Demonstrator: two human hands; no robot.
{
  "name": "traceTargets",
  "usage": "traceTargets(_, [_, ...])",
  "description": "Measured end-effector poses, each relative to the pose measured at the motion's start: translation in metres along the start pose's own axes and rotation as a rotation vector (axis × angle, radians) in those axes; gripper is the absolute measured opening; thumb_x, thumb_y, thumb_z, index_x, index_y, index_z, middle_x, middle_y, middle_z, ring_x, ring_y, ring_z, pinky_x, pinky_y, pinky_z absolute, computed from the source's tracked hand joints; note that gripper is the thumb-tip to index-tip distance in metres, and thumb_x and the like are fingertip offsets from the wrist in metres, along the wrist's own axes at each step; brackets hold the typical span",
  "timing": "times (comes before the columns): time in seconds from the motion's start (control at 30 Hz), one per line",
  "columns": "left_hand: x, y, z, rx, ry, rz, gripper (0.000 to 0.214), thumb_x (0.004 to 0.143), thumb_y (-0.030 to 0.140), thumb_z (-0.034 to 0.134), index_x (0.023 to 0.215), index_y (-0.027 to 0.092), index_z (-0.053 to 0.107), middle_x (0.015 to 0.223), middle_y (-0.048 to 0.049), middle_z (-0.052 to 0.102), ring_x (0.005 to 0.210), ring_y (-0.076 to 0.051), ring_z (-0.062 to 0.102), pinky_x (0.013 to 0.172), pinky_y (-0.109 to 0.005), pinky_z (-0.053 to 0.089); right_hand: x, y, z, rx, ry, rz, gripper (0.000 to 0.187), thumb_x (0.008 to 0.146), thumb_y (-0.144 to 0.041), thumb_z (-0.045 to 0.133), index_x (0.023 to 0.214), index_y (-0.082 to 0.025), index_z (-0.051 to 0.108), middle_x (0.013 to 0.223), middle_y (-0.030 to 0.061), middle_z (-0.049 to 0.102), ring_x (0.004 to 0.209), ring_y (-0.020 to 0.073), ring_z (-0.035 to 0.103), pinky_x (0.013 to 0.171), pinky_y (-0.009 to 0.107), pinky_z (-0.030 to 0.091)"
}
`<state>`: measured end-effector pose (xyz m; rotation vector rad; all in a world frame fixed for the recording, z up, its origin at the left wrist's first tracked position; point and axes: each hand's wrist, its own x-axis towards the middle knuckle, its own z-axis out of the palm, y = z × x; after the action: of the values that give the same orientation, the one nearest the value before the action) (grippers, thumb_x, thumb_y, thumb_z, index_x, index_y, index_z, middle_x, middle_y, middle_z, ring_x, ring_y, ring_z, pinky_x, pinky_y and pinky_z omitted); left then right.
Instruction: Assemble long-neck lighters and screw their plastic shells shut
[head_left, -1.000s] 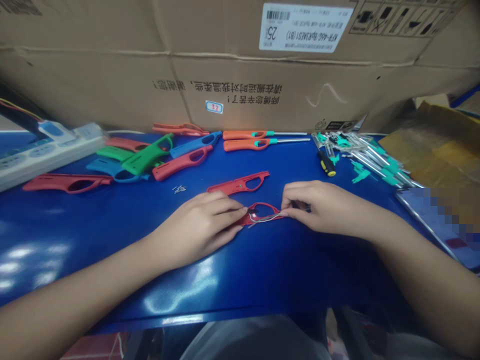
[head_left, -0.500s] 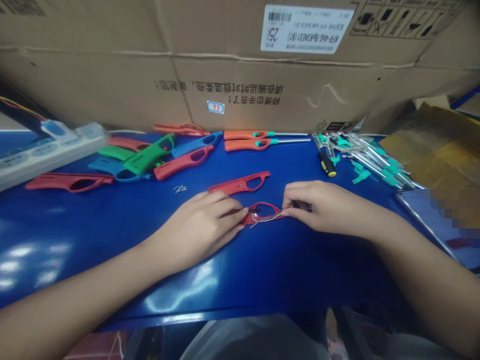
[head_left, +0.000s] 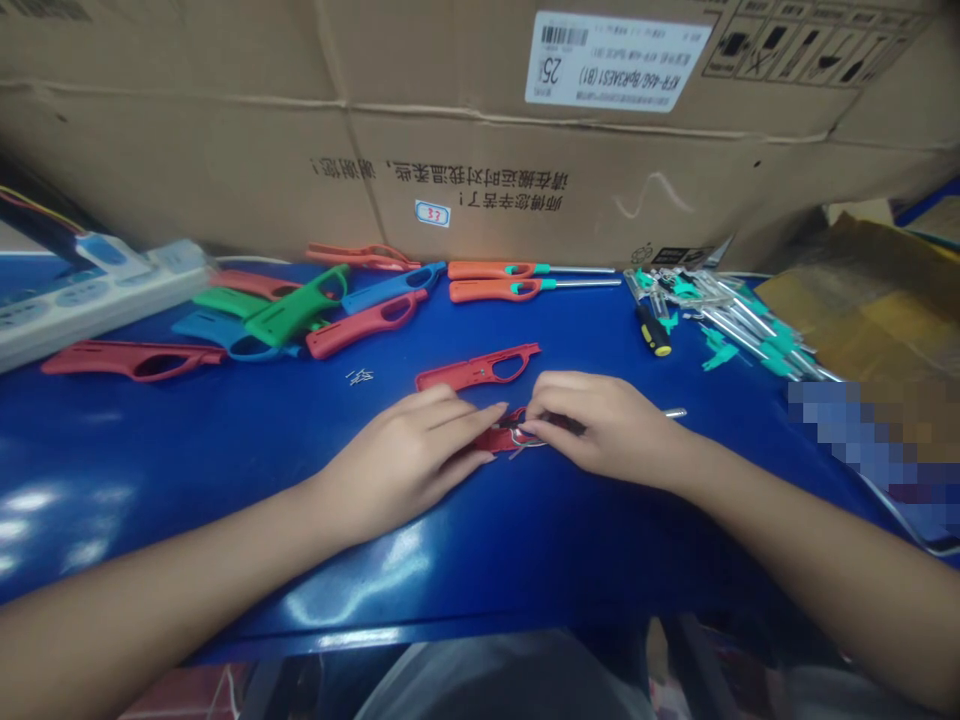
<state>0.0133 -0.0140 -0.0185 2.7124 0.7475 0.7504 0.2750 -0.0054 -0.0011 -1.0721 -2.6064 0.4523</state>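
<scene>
My left hand [head_left: 420, 450] is closed on a red lighter handle half [head_left: 495, 441] lying on the blue table, its thumb and fingers at the left end. Thin wires [head_left: 531, 441] come out over the handle half's lower edge. My right hand [head_left: 592, 425] bends over the handle's right part, thumb and forefinger pinched together beside the wires and a small dark part. What exactly they grip is hidden. A metal tube end [head_left: 675, 413] sticks out behind the right hand. Just beyond lies another red handle half [head_left: 480, 369], with its inside facing up.
Small pins [head_left: 360, 377] lie left of the handles. Coloured handle shells [head_left: 296, 310] and a white power strip [head_left: 97, 300] are at the left. Two orange lighters [head_left: 487, 289] lie near a cardboard box [head_left: 450, 130]. A screwdriver [head_left: 654, 332] and metal tubes [head_left: 750, 315] sit at the right.
My right hand has moved left, from the handle's right end to over its middle, near my left fingertips. A metal tube end now shows behind it. My left hand stays on the handle half.
</scene>
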Motion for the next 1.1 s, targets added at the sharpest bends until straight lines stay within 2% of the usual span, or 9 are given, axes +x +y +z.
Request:
traceTargets(0.2, [0.002,0.0,0.0,-0.022,-0.033,-0.026,0.033,0.102,0.026,0.059,0.132,0.014,0.064,0.109,-0.0094,0.072,0.096,-0.021,0.065,0.087,-0.037,0.055,0.0,0.003,0.005,0.074,0.044,-0.012,0.019,0.101,-0.023,0.055,0.087,-0.016,0.067,0.09,0.0045,0.067,0.08,0.0149,0.061,0.071,0.027,0.043])
traceTargets(0.37, [0.004,0.004,-0.002,0.112,-0.153,-0.038,0.035,0.106,0.029,0.049,0.135,0.016,0.062,0.11,-0.0106,0.068,0.098,-0.024,0.062,0.086,-0.041,0.055,-0.004,-0.002,-0.007,0.059,-0.007,0.026,0.015,0.1,-0.025,0.056,0.095,-0.019,0.069,0.093,0.0021,0.066,0.076,0.0133,0.059,0.068,0.027,0.041])
traceTargets(0.47, [0.004,0.007,-0.004,0.164,-0.176,-0.026,0.034,0.107,0.03,0.046,0.132,0.016,0.064,0.11,-0.0106,0.068,0.099,-0.025,0.062,0.085,-0.042,0.056,-0.007,-0.004,-0.014,0.083,-0.079,0.008,0.01,0.099,-0.028,0.059,0.102,-0.022,0.067,0.1,0.0013,0.066,0.082,0.0137,0.061,0.069,0.027,0.041])
traceTargets(0.6, [0.003,0.01,-0.006,0.242,-0.185,0.005,0.033,0.107,0.028,0.047,0.13,0.015,0.066,0.111,-0.0112,0.068,0.101,-0.026,0.063,0.086,-0.043,0.058,-0.008,-0.005,-0.015,0.057,-0.156,-0.011,0.005,0.098,-0.025,0.061,0.102,-0.023,0.063,0.104,0.0008,0.066,0.087,0.0147,0.062,0.071,0.027,0.04])
traceTargets(0.83, [0.002,0.013,-0.009,0.312,-0.19,0.032,0.032,0.106,0.026,0.049,0.13,0.014,0.065,0.112,-0.0119,0.068,0.1,-0.026,0.064,0.085,-0.042,0.06,-0.007,-0.006,-0.012,0.063,-0.125,0.022,0.005,0.097,-0.024,0.064,0.099,-0.023,0.061,0.102,0.0004,0.066,0.084,0.0143,0.061,0.068,0.026,0.038])
traceTargets(1.1, [0.001,0.011,-0.008,0.325,-0.19,0.042,0.033,0.106,0.026,0.048,0.132,0.013,0.064,0.112,-0.0113,0.068,0.101,-0.027,0.063,0.085,-0.044,0.061,-0.008,-0.007,-0.011,0.078,-0.086,0.072,0.012,0.093,-0.026,0.07,0.092,-0.022,0.058,0.089,-0.0022,0.061,0.07,0.0112,0.051,0.063,0.025,0.035])
